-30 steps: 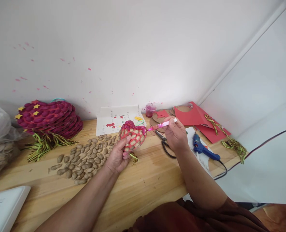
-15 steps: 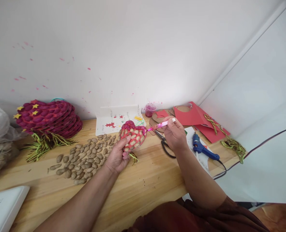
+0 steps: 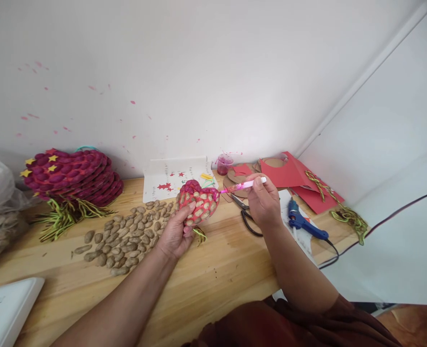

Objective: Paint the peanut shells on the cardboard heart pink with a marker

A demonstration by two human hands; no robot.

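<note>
My left hand [image 3: 175, 232] grips a heart-shaped piece [image 3: 199, 202] covered in seed shells, partly painted red and magenta, and holds it upright above the wooden table [image 3: 213, 274]. My right hand [image 3: 264, 202] pinches a pink paintbrush [image 3: 242, 185] whose tip touches the heart's right edge. A green and yellow tassel [image 3: 200, 234] hangs under the heart.
Loose brown seeds [image 3: 126, 236] lie left of my hand. A stack of finished magenta pieces [image 3: 72, 176] sits at the far left. A paint cup [image 3: 224, 164], scissors [image 3: 247, 217], a blue glue gun [image 3: 302, 220], red card [image 3: 292, 176] and a white sheet [image 3: 173, 178] lie behind.
My right hand has shifted the brush slightly along the heart's right edge; the heart and my left hand stay almost still.
</note>
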